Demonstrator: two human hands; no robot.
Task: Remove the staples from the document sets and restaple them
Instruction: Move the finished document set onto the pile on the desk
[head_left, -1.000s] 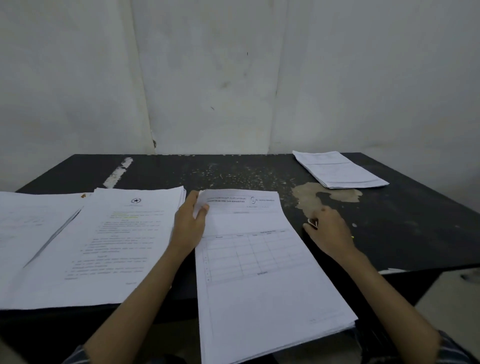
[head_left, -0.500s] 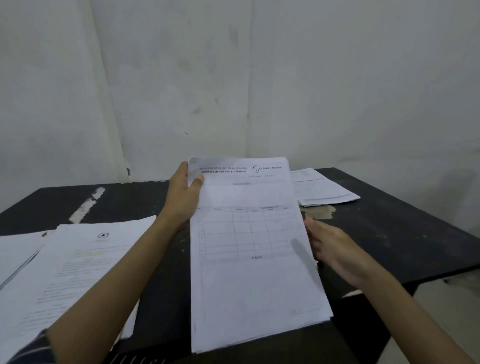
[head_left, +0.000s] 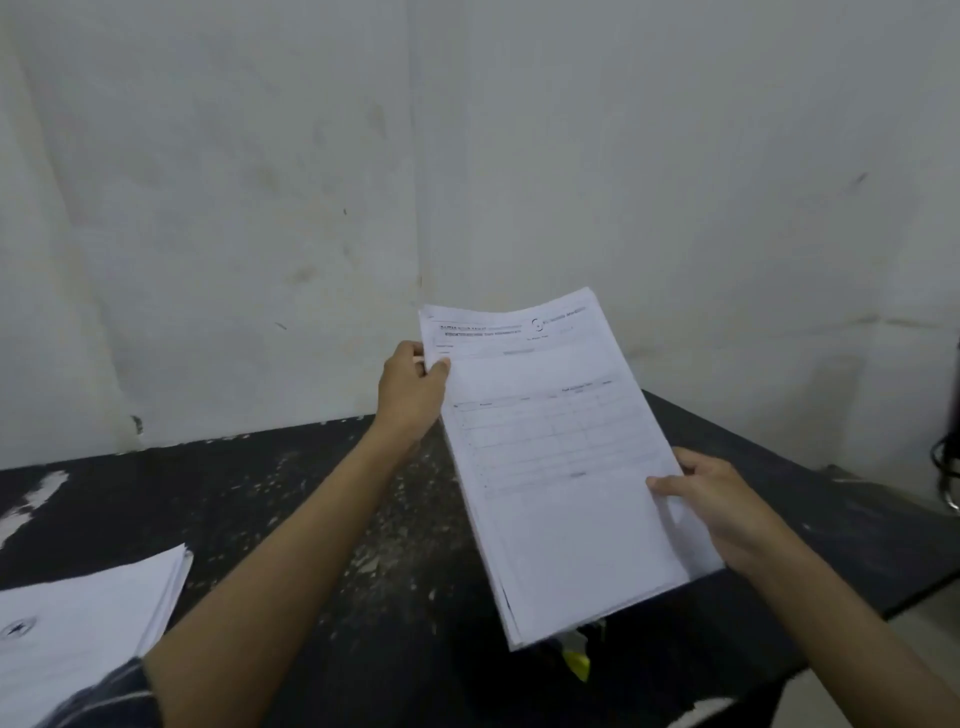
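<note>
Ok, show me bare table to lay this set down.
Widest bare stretch of table: between the back wall, the paper pile at near left and the left forearm. A smaller strip lies beyond the right hand, toward the right edge. Crowded: under the document set, where something yellow sits.

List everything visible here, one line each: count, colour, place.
Worn painted table: one, black, across the lower frame.
Stained plaster wall: one, off-white, behind the table.
Printed paper document set: one, white, held in the air, centre right.
Flat paper stack: one, white, on the table, lower left.
Small yellow object: one, yellow, below the held set's lower edge; unidentifiable.
Left hand: one, pinching the set's top left corner.
Right hand: one, gripping the set's right edge.
</note>
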